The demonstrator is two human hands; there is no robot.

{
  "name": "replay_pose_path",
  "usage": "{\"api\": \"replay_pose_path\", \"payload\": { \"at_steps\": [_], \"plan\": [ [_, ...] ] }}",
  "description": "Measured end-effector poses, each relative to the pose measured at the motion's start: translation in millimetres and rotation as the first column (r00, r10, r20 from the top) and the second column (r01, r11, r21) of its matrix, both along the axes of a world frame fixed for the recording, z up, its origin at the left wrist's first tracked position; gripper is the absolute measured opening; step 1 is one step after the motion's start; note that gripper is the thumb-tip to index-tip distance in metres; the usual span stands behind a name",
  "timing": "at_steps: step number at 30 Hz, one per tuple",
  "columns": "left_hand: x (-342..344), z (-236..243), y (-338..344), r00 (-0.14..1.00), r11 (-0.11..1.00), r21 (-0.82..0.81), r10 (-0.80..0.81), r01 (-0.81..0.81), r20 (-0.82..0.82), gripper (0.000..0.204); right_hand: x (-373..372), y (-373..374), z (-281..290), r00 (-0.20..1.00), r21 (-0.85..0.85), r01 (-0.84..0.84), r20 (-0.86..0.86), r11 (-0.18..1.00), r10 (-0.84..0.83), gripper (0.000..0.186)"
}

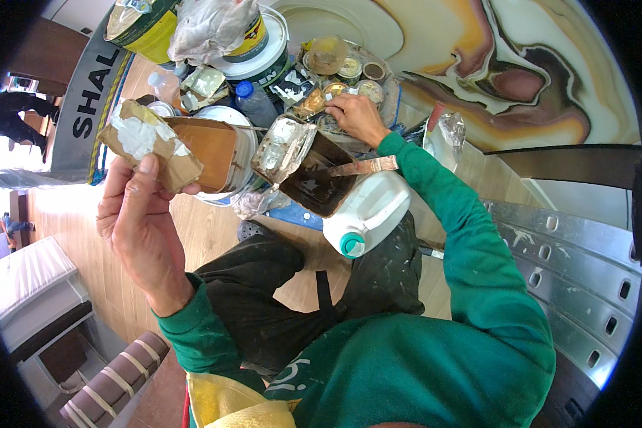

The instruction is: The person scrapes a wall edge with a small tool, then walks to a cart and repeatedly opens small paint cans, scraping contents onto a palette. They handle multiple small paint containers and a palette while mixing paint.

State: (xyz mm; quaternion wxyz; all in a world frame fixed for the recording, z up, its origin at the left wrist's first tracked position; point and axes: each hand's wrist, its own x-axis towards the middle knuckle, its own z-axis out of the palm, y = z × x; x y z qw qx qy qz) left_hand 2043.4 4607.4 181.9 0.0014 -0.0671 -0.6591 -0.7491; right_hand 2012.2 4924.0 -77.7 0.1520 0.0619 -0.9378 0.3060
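My left hand [137,217] is raised at the left, fingers and thumb closed on a torn piece of cardboard [177,165] smeared with white paste. My right hand [360,118] reaches among small open jars and tins at the far middle. Its fingertips pinch together by a tin of gold-coloured paint [333,90]; what they hold, if anything, is too small to make out. Nearer to me, a paintbrush [367,165] lies across a dark, stained square tub [314,182]. Beside the tub is a white plastic jug [378,203] with a teal cap.
A brown tray [205,146] sits on a white bucket behind the cardboard. Paint buckets [267,53] and a blue-capped bottle [255,103] crowd the far left. A swirl-patterned glossy panel [442,43] spans the far right. A metal ladder [571,264] lies at right.
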Motion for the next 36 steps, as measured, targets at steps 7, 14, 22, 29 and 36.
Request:
{"api": "replay_pose_path", "payload": {
  "at_steps": [7, 14, 22, 29, 36],
  "plan": [
    [-3, -2, 0, 1.000, 1.000, 0.011, 0.011, -0.011, -0.002, 0.030, 1, 32, 17, 0.990, -0.009, 0.102, -0.101, 0.995, -0.102, 0.019],
    [-2, -2, 3, 1.000, 1.000, 0.021, 0.009, -0.009, -0.006, 0.028, -2, 53, 25, 0.979, 0.071, 0.201, 0.028, 0.977, -0.204, 0.023],
    [0, -1, 3, 1.000, 1.000, 0.011, -0.001, 0.001, -0.012, 0.030, -1, 39, 4, 0.983, 0.249, 0.076, 0.144, 0.966, -0.115, 0.027],
    [0, 0, 6, 1.000, 0.999, 0.045, 0.026, -0.026, 0.003, 0.026, 15, 43, 19, 0.980, 0.004, 0.196, -0.020, 0.981, -0.196, 0.021],
    [-1, -4, 14, 0.999, 0.999, 0.044, -0.013, 0.011, 0.047, 0.023, 51, 47, 35, 0.963, -0.083, 0.266, 0.075, 0.960, -0.260, 0.020]
  ]
}}
